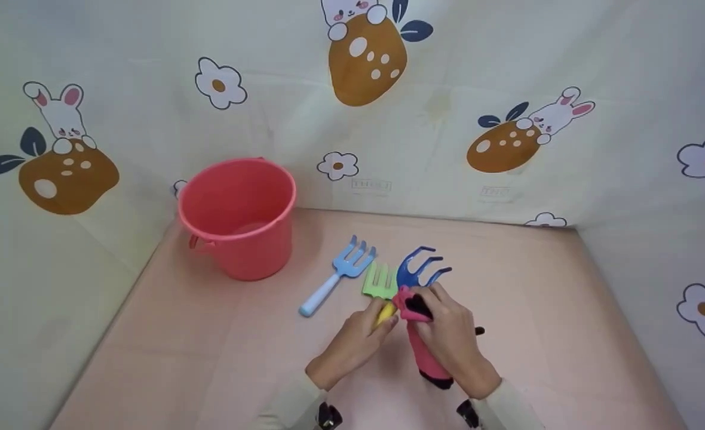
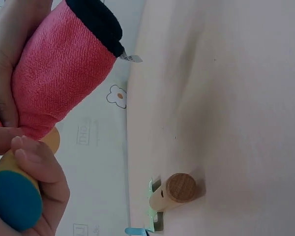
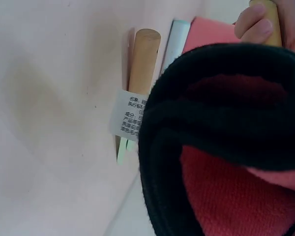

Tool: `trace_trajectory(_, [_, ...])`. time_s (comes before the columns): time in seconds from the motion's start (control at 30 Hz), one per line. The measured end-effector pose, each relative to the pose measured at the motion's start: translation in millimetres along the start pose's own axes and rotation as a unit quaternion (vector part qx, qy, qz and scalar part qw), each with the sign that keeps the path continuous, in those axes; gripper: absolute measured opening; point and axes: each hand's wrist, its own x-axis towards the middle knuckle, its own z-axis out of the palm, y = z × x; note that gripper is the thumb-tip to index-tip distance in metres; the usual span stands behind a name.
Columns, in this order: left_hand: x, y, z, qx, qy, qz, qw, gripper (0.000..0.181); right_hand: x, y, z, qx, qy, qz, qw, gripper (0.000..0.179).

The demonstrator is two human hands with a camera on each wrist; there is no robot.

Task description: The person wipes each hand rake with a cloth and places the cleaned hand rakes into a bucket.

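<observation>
My left hand (image 1: 349, 340) grips the yellow handle (image 1: 385, 313) of a hand rake, whose dark blue head (image 1: 409, 278) has three curved prongs. A teal cap (image 2: 15, 200) finishes the handle's end. With my right hand (image 1: 455, 328) I hold a pink cloth (image 1: 427, 352) with black edging, bunched at the neck of the rake. Its black hem (image 3: 157, 137) forms an open fold in the right wrist view, and a white label (image 3: 129, 115) sticks out. Beyond my left hand lies a green fork (image 1: 379, 282); its wooden handle (image 2: 181, 188) appears in both wrist views.
A light blue fork (image 1: 337, 278) lies left of the green one. Farther back on the left stands a red bucket (image 1: 254, 257), upright. Behind the pinkish table surface (image 1: 209, 358) hangs a pale sheet (image 1: 269, 119) printed with rabbits and flowers, which also closes off both sides.
</observation>
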Motion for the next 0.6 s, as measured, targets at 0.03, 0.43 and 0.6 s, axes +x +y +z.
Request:
trace_trajectory(0.03, [-0.1,-0.8,0.7,-0.001,0.002,0.003,1.0,0.03,0.6,-0.1,0.7,0.002,0.0,0.006,1.0,0.032])
trace_trajectory(0.43, [-2.2,-7.4,6.3,0.015,0.016,0.017,0.9996,0.032,8.5,3.9,1.9,0.014,-0.032,0.08,0.9962,0.027])
trace_trajectory(0.6, [-3.1,-5.7,6.6,0.003,0.014,0.0,0.9999,0.036,8.6,8.4,1.1,0.005,-0.031,0.094,0.9951,0.028])
